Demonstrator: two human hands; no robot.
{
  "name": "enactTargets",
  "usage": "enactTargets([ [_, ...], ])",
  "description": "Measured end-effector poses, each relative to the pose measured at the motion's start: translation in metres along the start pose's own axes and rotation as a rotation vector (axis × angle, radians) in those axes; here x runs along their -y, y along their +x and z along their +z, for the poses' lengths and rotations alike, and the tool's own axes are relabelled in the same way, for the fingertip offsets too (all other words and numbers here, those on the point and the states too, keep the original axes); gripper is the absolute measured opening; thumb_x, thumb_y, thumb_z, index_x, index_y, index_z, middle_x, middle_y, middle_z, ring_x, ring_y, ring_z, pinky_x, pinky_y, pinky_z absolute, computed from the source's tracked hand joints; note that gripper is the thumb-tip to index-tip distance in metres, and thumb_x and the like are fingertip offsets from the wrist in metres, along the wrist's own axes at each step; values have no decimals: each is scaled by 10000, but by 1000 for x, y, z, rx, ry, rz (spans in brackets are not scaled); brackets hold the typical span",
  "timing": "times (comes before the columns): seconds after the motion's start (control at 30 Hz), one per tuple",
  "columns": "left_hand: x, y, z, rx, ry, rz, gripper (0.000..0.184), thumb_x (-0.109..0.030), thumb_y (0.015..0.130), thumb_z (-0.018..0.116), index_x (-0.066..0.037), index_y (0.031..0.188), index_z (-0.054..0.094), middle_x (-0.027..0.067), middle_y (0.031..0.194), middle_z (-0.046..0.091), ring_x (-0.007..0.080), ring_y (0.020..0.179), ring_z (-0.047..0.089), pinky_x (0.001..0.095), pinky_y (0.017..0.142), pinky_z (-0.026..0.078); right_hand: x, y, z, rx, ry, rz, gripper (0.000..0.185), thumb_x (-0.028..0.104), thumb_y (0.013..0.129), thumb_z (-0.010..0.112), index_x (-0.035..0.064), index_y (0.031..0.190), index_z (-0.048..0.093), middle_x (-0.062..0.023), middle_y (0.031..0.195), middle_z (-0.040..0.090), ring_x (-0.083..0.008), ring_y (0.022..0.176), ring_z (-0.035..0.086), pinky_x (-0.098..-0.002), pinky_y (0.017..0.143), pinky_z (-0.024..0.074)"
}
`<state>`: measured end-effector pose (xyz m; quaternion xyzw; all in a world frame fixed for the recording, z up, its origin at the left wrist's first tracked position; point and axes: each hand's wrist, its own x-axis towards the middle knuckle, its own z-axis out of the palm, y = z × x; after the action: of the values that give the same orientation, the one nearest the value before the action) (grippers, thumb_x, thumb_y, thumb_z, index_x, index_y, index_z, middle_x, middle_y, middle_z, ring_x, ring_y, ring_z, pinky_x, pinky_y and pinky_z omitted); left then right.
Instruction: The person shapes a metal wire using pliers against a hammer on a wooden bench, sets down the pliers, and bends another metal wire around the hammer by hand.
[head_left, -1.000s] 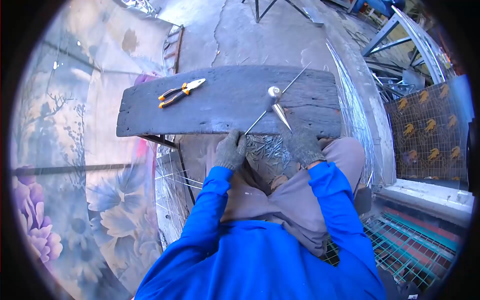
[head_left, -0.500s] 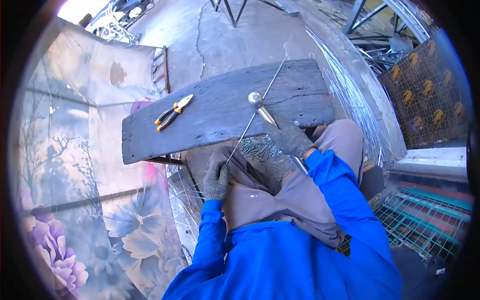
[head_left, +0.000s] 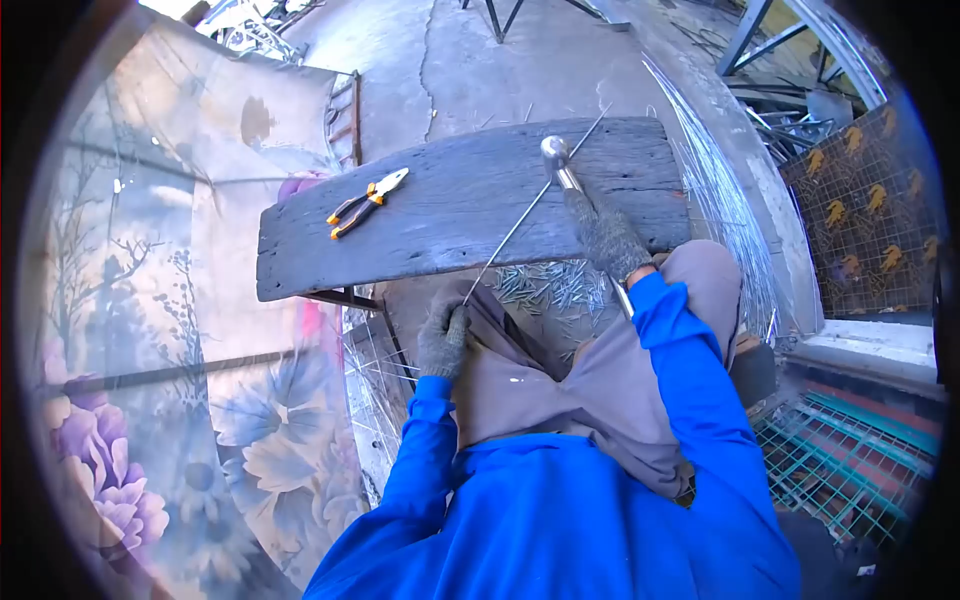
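Two gloves (head_left: 438, 352) on, holds the near end of a thin metal rod (head_left: 520, 222) in the closed left grip (head_left: 443, 335) and the handle of a hammer (head_left: 556, 152) in the closed right grip (head_left: 610, 235). Has the rod slantwise over the dark tabletop (head_left: 440, 225), the hammer's head at it, contact not discernible. Shows pliers (head_left: 367, 205) on the tabletop, left of the rod, and short metal pieces (head_left: 550, 288) on the floor (head_left: 540, 75).

On my feed I see a bright blue top (head_left: 550, 520), its long sleeves (head_left: 690, 390) creased, greyish-mauve trousers (head_left: 520, 415) with 1 small white mark (head_left: 517, 380), and grey knitted gloves (head_left: 440, 355) over left hand (head_left: 443, 338) and right hand (head_left: 610, 242).
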<state>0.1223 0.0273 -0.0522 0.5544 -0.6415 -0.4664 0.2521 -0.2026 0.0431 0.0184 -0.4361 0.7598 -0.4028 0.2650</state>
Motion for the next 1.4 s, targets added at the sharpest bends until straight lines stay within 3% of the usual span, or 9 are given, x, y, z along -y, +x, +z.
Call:
enactTargets([
  [0.03,-2,1,1,1,3,1,221,-211,979,628,-63,1136,676,99,882,699,175,806,661,335,748,524,7,-1,-5,141,102,197,489,466,1017,441,52,1225,594,-279,996,658,-471,937,634,-551,827,476],
  [0.17,-9,3,7,-30,87,150,209,-177,974,625,-49,1134,669,87,883,675,158,819,648,310,748,517,-12,-3,-3,187,-109,109,493,470,1012,442,65,1262,573,-274,985,657,-461,915,636,-551,828,474],
  [0.27,-35,1,7,-5,141,168,207,-172,973,624,-47,1133,668,83,882,676,163,814,648,314,743,516,-2,-13,-12,171,116,333,488,465,1013,437,62,1244,586,-280,962,653,-463,914,635,-548,820,476],
  [0.53,-60,25,52,27,82,166,225,-207,979,600,-60,1134,668,117,831,692,218,776,667,360,738,520,-31,-8,-6,69,-193,-113,516,501,1004,439,64,1208,621,-234,827,647,-432,818,640,-518,753,477],
  [0.77,-54,30,63,27,11,42,242,-243,977,592,-55,1110,666,142,831,689,241,779,674,385,739,519,-20,-13,-9,131,-80,124,488,486,1006,453,44,1122,623,-227,812,647,-415,782,645,-511,743,478],
  [0.93,-48,32,68,-16,53,79,240,-250,970,603,-58,1101,665,167,878,700,301,818,690,421,751,523,-30,-17,1,-81,-259,-306,403,400,1016,492,22,1072,619,-250,853,644,-464,823,627,-532,748,473],
  [1.07,-49,32,68,-47,76,71,236,-266,961,620,-71,1083,673,186,936,706,345,873,693,432,779,526,1,-25,-6,-88,-193,-291,363,361,1021,504,16,1042,615,-258,866,638,-479,837,615,-537,733,469],
  [1.23,-49,31,69,-71,107,29,238,-288,953,634,-86,1070,682,189,964,709,363,901,691,443,793,526,66,-45,-16,-4,174,45,377,378,1025,500,21,1035,619,-256,872,636,-464,840,629,-534,708,470],
  [1.4,-52,30,68,-67,114,32,248,-302,954,626,-95,1082,675,199,991,708,390,941,682,469,811,520,13,-46,11,69,-46,-151,401,395,1033,481,24,1079,626,-257,889,637,-465,823,628,-520,713,480],
])
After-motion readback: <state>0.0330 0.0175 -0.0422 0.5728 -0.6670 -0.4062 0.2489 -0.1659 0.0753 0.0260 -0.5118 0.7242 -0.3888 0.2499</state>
